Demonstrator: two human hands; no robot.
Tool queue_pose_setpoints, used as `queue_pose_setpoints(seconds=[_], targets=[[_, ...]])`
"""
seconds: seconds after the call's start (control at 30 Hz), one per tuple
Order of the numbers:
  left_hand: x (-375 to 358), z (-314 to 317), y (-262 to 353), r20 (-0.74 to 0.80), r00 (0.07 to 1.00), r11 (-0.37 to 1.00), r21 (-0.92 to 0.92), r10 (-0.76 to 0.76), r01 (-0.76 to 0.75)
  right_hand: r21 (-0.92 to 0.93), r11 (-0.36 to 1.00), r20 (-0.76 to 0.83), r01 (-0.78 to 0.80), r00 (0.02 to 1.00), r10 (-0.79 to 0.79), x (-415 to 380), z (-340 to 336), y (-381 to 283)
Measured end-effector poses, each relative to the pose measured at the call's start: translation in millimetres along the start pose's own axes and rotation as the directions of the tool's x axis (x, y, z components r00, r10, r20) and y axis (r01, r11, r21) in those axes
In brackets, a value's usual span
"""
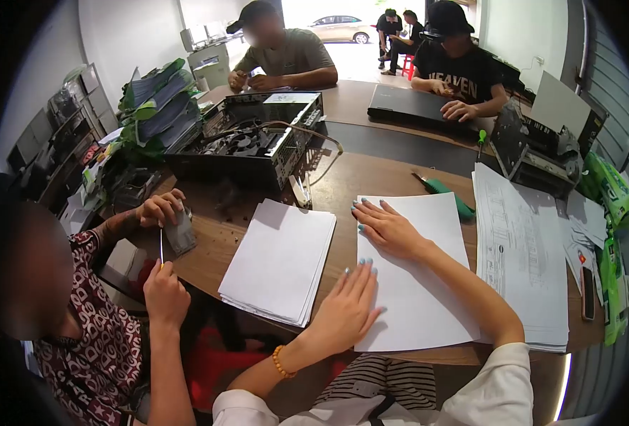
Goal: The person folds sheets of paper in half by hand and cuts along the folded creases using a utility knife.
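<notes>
A large white sheet of paper lies in front of me on the wooden table. My right hand rests flat on its upper left part, fingers stretched out. At the sheet's left edge is my left hand, open, with its fingers extended and touching or just over the paper; a beaded bracelet circles that wrist. Left of the sheet sits a stack of white paper with slightly uneven edges. On the right are larger sheets printed with a line drawing. Neither hand grips anything.
An opened computer case stands at the back left. A green-handled tool lies above the sheet, and a green screwdriver farther back. Across from me, one person has hands on a black laptop. A person at left holds a screwdriver.
</notes>
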State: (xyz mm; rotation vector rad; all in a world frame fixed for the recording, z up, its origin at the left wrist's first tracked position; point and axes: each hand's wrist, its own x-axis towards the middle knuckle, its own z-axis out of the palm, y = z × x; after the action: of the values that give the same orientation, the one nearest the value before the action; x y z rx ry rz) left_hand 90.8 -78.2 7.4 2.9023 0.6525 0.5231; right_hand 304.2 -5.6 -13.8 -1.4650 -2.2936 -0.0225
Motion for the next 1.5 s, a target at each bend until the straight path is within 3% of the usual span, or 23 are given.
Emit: queue_pose_setpoints(seconds=[0.1,0.2,0.6,0.8,0.87,0.9,0.97,1.1,1.13,1.2,1.27,1.3,1.33,1.4,1.43,1.47,1.5], targets=[[11.1,15.9,-9.2,-0.020,0.997,0.994,0.084,-0.070,0.072,0.025,1.000,0.008,-0.005,1.000,0.004,-0.2,-1.5,-1.8],[0.8,13.0,-6.1,-0.010,0.999,0.996,0.084,-0.042,0.043,0.013,1.000,0.002,-0.014,1.000,0.014,0.7,-1.6,1.1],[-63.2,-7.9,45.1,0.056,0.993,0.987,0.129,-0.100,0.092,0.011,1.000,-0.032,-0.011,0.999,0.012,0.9,0.4,-1.6],[-75.6,-2.2,76.3,0.044,0.992,0.972,0.208,-0.121,0.110,0.037,0.999,0.039,-0.037,0.999,0.036,0.9,-6.6,-2.8],[-78.1,0.5,81.7,0.094,0.983,0.819,0.569,-0.160,0.079,0.048,0.998,0.027,-0.037,0.999,0.036,1.0,-6.3,-2.6],[-76.9,4.6,81.0,-0.025,0.992,0.833,0.541,-0.124,0.118,0.045,0.998,0.027,-0.035,0.999,0.034,1.0,-4.9,-1.4],[-76.1,9.0,77.7,-0.012,0.996,0.799,0.596,-0.093,0.082,0.231,0.972,-0.059,-0.038,0.997,0.053,-0.1,-5.3,0.5],[-73.5,-0.1,68.2,-0.020,0.999,0.758,0.652,0.029,-0.009,0.282,0.959,-0.179,-0.040,0.979,0.094,-20.3,-19.7,-23.8],[-72.4,-6.2,64.1,-0.038,0.999,0.754,0.657,0.032,0.001,0.330,0.940,-0.096,-0.086,0.988,0.124,-34.2,-32.4,-44.3],[-71.4,-24.3,56.2,-0.087,0.994,0.924,0.381,0.065,-0.028,0.358,0.926,0.118,-0.115,0.990,0.077,-67.8,-58.1,-87.6],[-61.4,-42.4,55.0,-0.163,0.985,0.912,0.410,0.060,0.013,0.400,0.916,0.172,-0.025,0.984,-0.048,-100.0,-85.4,-125.2],[-54.2,-53.3,56.1,-0.315,0.947,0.927,0.370,0.061,0.064,0.341,0.940,0.203,-0.029,0.978,-0.043,-106.8,-105.0,-148.9],[-48.1,-62.2,58.0,-0.459,0.887,0.941,0.320,0.052,0.111,0.266,0.964,0.129,0.000,0.991,-0.036,-111.1,-113.6,-165.2],[-41.1,-74.0,61.6,-0.478,0.864,0.965,0.260,0.156,-0.030,0.056,0.997,-0.067,0.052,0.997,-0.048,-122.1,-104.4,-164.0],[-36.3,-79.6,61.4,-0.474,0.867,0.966,0.256,0.155,-0.033,0.078,0.997,-0.116,0.023,0.993,-0.014,-123.5,-116.7,-167.5],[-29.6,-85.1,60.8,-0.608,0.775,0.976,0.209,0.173,-0.053,0.094,0.996,-0.166,-0.002,0.986,0.017,-122.8,-134.4,-168.9],[-25.9,-88.0,60.8,-0.731,0.658,0.983,0.167,0.178,-0.081,0.069,0.997,-0.313,0.024,0.950,-0.001,-123.9,-144.0,-164.2]])
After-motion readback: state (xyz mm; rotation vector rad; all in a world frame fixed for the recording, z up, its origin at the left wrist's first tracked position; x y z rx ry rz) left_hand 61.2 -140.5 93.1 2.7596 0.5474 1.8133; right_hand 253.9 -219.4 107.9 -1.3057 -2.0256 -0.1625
